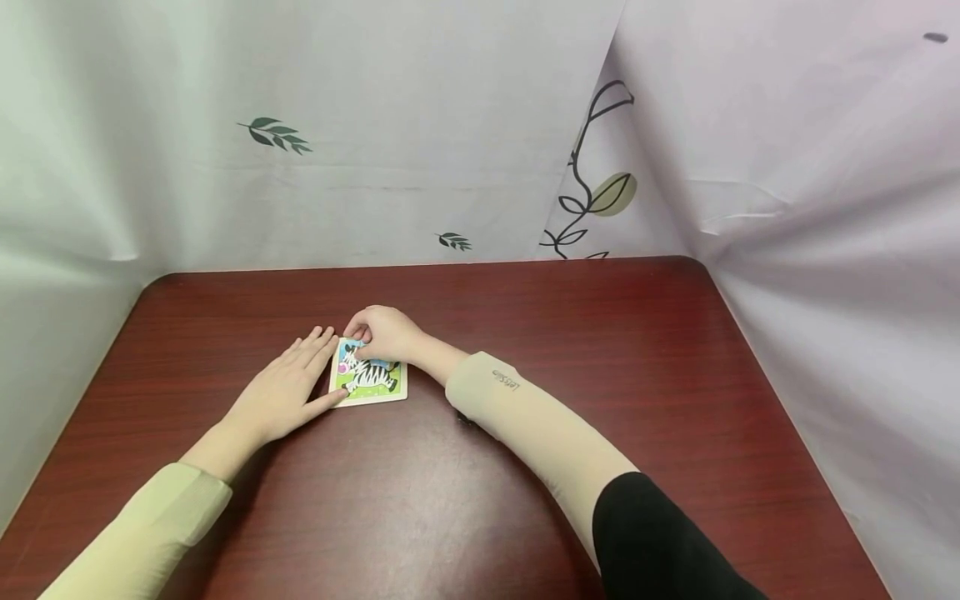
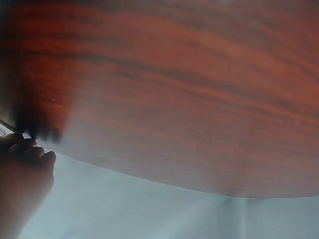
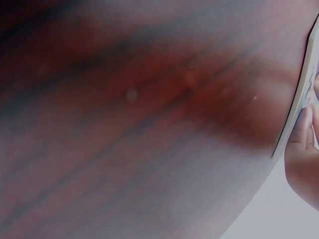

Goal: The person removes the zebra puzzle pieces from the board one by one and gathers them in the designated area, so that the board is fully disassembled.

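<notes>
Dark red table (image 1: pixel 600 375), leaf-print cloth (image 1: pixel 375 125) behind, left hand (image 1: pixel 288 387) flat beside zebra puzzle (image 1: pixel 371 379), right hand (image 1: pixel 382 333) pinching its piece

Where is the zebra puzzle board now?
In the head view, the zebra puzzle board lies flat on the wooden table, left of centre, between both hands: the left hand touches its left edge, the right hand covers its top.

The bench (image 1: pixel 465 467) is glossy reddish wood grain; the zebra card (image 1: pixel 371 382) looks smooth printed cardboard; the backdrop (image 1: pixel 420 125) is matt cloth.
</notes>
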### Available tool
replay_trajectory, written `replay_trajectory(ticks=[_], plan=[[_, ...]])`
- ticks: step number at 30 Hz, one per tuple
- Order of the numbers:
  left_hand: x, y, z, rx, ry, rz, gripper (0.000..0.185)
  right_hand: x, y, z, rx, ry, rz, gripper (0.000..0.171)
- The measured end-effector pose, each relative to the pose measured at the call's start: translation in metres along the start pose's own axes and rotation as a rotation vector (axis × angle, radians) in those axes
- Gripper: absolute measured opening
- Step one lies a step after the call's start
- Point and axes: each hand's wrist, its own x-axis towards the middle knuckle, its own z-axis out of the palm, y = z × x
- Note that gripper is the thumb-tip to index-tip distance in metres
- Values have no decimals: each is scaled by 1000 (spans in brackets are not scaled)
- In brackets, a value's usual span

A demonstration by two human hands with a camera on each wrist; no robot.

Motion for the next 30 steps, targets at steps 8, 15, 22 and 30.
replay_trajectory(ticks=[8, 15, 22, 30], plan=[[0, 2, -1, 1, -10, -1, 87, -1, 0, 1, -43, -8, -12, 24], [0, 2, -1, 5, -11, -6, 88, 0, 0, 3, -50, -12, -15, 23], [0, 3, -2, 8, -12, -10, 88, -2, -1, 2, -44, 4, -13, 19], [-1, 4, -2, 2, -1, 0, 87, -1, -1, 3, -32, 20, -27, 21]])
